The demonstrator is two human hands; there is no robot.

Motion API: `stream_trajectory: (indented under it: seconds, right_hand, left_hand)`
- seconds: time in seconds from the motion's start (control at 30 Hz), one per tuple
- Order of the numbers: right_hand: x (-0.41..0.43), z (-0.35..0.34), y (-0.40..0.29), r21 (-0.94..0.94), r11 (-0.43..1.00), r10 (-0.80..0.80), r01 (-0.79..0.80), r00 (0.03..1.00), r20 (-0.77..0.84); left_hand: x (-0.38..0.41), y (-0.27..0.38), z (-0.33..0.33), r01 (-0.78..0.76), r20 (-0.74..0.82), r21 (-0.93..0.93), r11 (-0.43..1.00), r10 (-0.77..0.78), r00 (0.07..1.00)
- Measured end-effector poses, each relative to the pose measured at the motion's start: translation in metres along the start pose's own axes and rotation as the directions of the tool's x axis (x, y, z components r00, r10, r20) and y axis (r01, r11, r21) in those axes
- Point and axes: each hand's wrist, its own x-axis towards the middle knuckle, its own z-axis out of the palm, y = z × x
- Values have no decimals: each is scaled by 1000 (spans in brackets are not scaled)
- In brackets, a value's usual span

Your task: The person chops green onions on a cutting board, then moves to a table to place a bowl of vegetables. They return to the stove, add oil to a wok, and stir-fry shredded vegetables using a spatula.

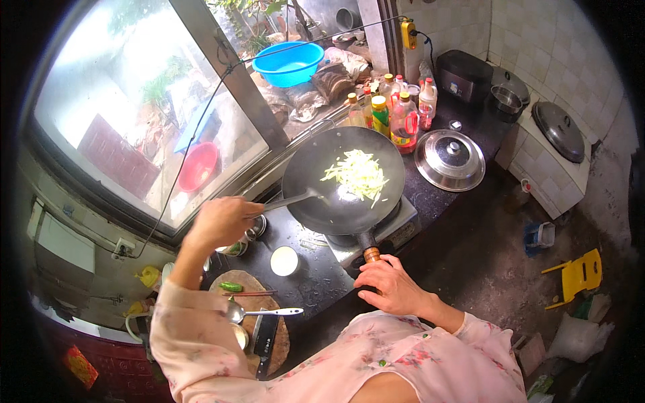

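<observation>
My left hand [224,221] grips the handle of a metal spatula [289,200], whose blade rests inside a dark wok [307,166]. Pale green shredded vegetable [358,174] lies heaped on the wok's far right side, clear of the spatula blade. With my right hand [388,287] I hold the wok's wooden handle [372,254]. Beneath the wok is a gas stove [405,226], mostly covered by it. A white bowl [284,261] stands on the black counter [322,287] to the left of the stove.
Several sauce and oil bottles [403,123] stand behind the wok beside a steel lid [450,160]. At lower left, a round cutting board [282,332] carries a cleaver [265,335], a ladle [272,312], chopsticks [252,293] and a green vegetable piece [231,286]. A cable [194,131] hangs across the window.
</observation>
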Motion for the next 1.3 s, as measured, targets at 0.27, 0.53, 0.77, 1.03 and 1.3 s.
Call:
stream_trajectory:
  seconds: [0.27, 0.53, 0.77, 1.03, 1.3]
  right_hand:
    - [1, 5, -4, 13, 1000, -10, 10, 1000, 26]
    - [-1, 6, -4, 41, 999, 22, -21, 1000, -6]
    - [-2, 5, -3, 25, 1000, -5, 6, 1000, -20]
    - [2, 5, -3, 13, 999, 37, -38, 999, 29]
    - [2, 2, -3, 16, 999, 32, -32, 999, 24]
  left_hand:
    - [47, 14, 66, 78, -142, -187, 979, -105, 984]
    - [86, -48, 35, 6, 390, 61, 998, -30, 920]
    - [107, -27, 73, -126, -63, -447, 886, 109, 992]
    - [89, -33, 83, 315, 473, -593, 741, 4, 881]
    - [59, 15, 113, 236, 154, -849, 472, -207, 966]
